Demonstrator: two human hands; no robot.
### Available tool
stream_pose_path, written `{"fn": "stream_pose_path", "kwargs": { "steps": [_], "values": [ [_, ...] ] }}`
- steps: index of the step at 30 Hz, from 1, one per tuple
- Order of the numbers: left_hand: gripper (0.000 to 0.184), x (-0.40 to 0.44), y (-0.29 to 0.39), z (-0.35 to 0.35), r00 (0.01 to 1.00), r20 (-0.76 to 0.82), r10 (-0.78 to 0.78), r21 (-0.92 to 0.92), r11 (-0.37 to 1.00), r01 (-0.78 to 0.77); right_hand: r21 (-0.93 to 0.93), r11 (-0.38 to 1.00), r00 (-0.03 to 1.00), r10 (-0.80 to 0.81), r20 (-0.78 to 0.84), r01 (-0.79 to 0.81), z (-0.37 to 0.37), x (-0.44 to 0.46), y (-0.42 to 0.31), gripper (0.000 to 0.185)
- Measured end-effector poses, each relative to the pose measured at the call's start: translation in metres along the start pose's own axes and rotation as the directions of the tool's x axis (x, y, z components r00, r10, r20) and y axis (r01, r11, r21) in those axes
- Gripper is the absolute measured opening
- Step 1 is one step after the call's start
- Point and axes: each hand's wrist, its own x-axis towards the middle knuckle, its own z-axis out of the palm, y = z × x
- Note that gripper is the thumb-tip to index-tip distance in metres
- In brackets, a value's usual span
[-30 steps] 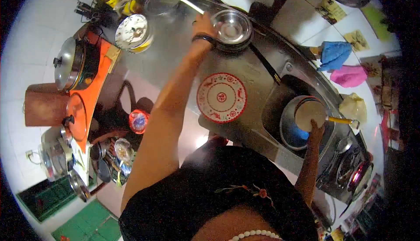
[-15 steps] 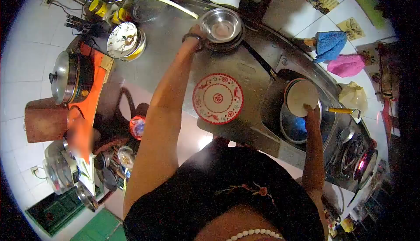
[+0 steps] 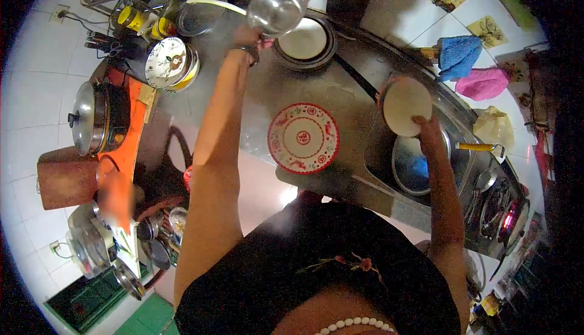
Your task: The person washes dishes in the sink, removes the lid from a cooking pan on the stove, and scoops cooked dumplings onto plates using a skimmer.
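My left hand (image 3: pixel 250 35) grips a shiny metal bowl (image 3: pixel 278 7), tilted and lifted off a dark long-handled pan (image 3: pixel 331 43). A pale bowl (image 3: pixel 303 38) sits inside that pan. My right hand (image 3: pixel 427 131) pinches the rim of a whitish bowl (image 3: pixel 407 105), raised above the far edge of the sink. Another rim seems to show behind this bowl, but I cannot tell how many it holds. Below it, a metal basin (image 3: pixel 406 180) stands in the sink. Between my arms a plate with a red patterned rim (image 3: pixel 303 138) lies flat on the steel counter.
Stacked floral plates (image 3: pixel 167 64) stand at the left of the counter (image 3: pixel 213 113). A lidded electric pot (image 3: pixel 91 119) rests on an orange surface. Blue (image 3: pixel 459 58) and pink cloths (image 3: pixel 482 83) hang at the right wall, near a yellow-handled peeler (image 3: pixel 477 147).
My left hand has lifted the metal bowl up and left from the pan, uncovering the pale bowl. My right hand has raised the whitish bowl away from the basin, toward the pan.
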Motion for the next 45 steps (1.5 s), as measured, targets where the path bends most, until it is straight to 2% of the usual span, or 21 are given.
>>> {"fn": "stream_pose_path", "kwargs": {
  "steps": [1, 4, 6, 7, 8, 9, 13, 17, 20, 23, 25, 28, 29, 31, 33, 34, 36, 38, 43, 44, 45],
  "values": [
    [0.014, 0.021, -0.004, -0.014, 0.999, 0.028, 0.037, 0.215, 0.976, -0.042, -0.013, 1.000, 1.000, -0.027, -0.004, 0.027, 0.007, 0.012, 0.000, 0.050],
    [0.015, -0.021, 0.020, -0.015, 0.995, 0.048, 0.093, 0.173, 0.980, -0.100, -0.218, 0.949, 0.969, -0.200, 0.147, 0.229, 0.052, 0.069, -0.014, 0.047],
    [0.018, -0.014, 0.015, -0.025, 0.990, 0.037, 0.136, 0.140, 0.980, -0.140, -0.091, 0.970, 0.936, -0.188, 0.299, 0.223, 0.094, 0.087, -0.038, 0.044],
    [0.019, -0.026, 0.017, -0.025, 0.986, 0.015, 0.165, 0.102, 0.981, -0.165, 0.156, 0.980, 0.875, -0.180, 0.449, 0.122, 0.119, 0.081, -0.063, 0.048],
    [0.020, -0.033, 0.018, -0.026, 0.981, -0.009, 0.192, 0.064, 0.979, -0.191, 0.116, 0.985, 0.887, -0.166, 0.431, 0.128, 0.146, 0.100, -0.065, 0.048],
    [0.020, -0.033, 0.018, -0.031, 0.980, 0.005, 0.198, 0.032, 0.980, -0.198, 0.296, 0.945, 0.820, -0.277, 0.501, 0.139, 0.167, 0.102, -0.069, 0.048],
    [0.019, -0.060, 0.033, -0.026, 0.976, -0.079, 0.202, -0.003, 0.979, -0.203, 0.010, 0.985, 0.859, -0.158, 0.487, 0.175, 0.250, 0.180, -0.042, 0.040],
    [0.020, -0.053, 0.019, -0.023, 0.990, 0.025, 0.136, 0.041, 0.990, -0.137, -0.416, 0.845, 0.938, -0.263, 0.226, 0.337, 0.289, 0.211, -0.016, 0.040],
    [0.020, -0.052, 0.007, -0.002, 0.993, 0.006, 0.118, -0.087, 0.989, -0.118, -0.172, 0.967, 0.956, -0.141, 0.259, 0.190, 0.278, 0.163, -0.038, 0.048],
    [0.019, -0.037, -0.007, 0.008, 0.998, 0.049, 0.046, -0.020, 0.999, -0.045, -0.616, 0.709, 0.936, -0.308, 0.168, 0.344, 0.288, 0.212, -0.015, 0.055],
    [0.019, -0.034, -0.008, 0.018, 0.998, 0.049, -0.034, 0.024, 0.999, 0.033, -0.506, 0.757, 0.910, -0.342, 0.233, 0.414, 0.269, 0.171, -0.030, 0.060],
    [0.020, -0.027, -0.022, 0.029, 0.998, 0.043, 0.047, -0.057, 0.997, -0.044, -0.395, 0.852, 0.926, -0.239, 0.293, 0.345, 0.250, 0.149, -0.040, 0.055],
    [0.022, -0.022, -0.026, 0.030, 0.995, 0.072, 0.065, -0.079, 0.995, -0.059, -0.182, 0.963, 0.936, -0.130, 0.327, 0.198, 0.229, 0.116, -0.056, 0.049],
    [0.028, -0.026, -0.026, 0.035, 0.995, 0.088, 0.035, -0.012, 0.999, -0.034, 0.074, 0.997, 0.928, -0.044, 0.371, 0.018, 0.200, 0.071, -0.057, 0.039],
    [0.033, -0.029, -0.029, 0.040, 0.997, 0.068, 0.035, 0.023, 0.999, -0.037, 0.148, 0.989, 0.936, -0.066, 0.346, 0.015, 0.164, 0.057, -0.039, 0.030],
    [0.035, -0.030, -0.034, 0.041, 0.998, 0.040, 0.049, 0.027, 0.998, -0.050, 0.044, 0.930, 0.860, -0.354, 0.369, 0.364, 0.144, 0.073, -0.003, 0.031],
    [0.036, -0.026, -0.045, 0.039, 0.999, 0.030, 0.043, 0.033, 0.999, -0.044, 0.018, 0.888, 0.819, -0.432, 0.377, 0.460, 0.119, 0.071, 0.028, 0.031],
    [0.034, -0.013, -0.053, 0.027, 0.998, 0.062, 0.000, 0.031, 1.000, -0.002, 0.176, 0.984, 0.937, -0.039, 0.347, -0.025, 0.088, 0.027, 0.013, 0.029],
    [0.053, -0.038, -0.046, 0.026, 0.999, 0.021, -0.026, 0.073, 0.997, 0.025, 0.284, 0.958, 0.948, -0.068, 0.310, -0.024, 0.032, 0.007, 0.058, 0.030],
    [0.053, -0.035, -0.046, 0.011, 0.982, 0.172, -0.073, 0.077, 0.995, 0.060, 0.286, 0.958, 0.945, -0.071, 0.319, -0.025, 0.021, -0.003, 0.062, 0.031],
    [0.052, -0.033, -0.051, 0.000, 0.986, 0.159, 0.056, 0.265, 0.959, -0.097, 0.299, 0.953, 0.931, -0.075, 0.356, -0.037, 0.007, -0.015, 0.063, 0.031]
  ]
}}
